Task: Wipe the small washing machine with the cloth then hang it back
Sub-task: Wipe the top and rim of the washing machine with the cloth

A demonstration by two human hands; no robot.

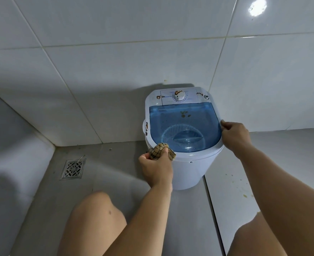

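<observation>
My left hand (155,168) clutches the bunched tan checked cloth (161,151) against the small white, blue-lidded washing machine (184,130) to scrub stains, while my right hand (234,134) pinches its rim, steadying it.

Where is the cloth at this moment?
In the head view, the cloth is bunched in the left hand, pressed against the front-left rim of the washing machine.

pale tiled walls (115,61), grey floor (226,200), drain (73,169)
</observation>
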